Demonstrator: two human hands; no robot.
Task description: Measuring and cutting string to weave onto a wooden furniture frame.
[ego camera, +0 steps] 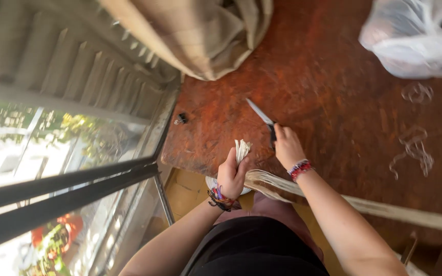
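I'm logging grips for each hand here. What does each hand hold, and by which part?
The left hand grips a bundle of pale strips just below its cut end. The right hand holds a knife by its dark handle.

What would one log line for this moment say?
left hand: grips pale strips | right hand: holds knife, blade on table | bag: far corner

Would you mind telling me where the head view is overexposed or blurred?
In the head view, the window at left is blown out and soft; the plastic bag top right glares white; the knife and both hands on the reddish table stay evenly lit and fairly sharp.
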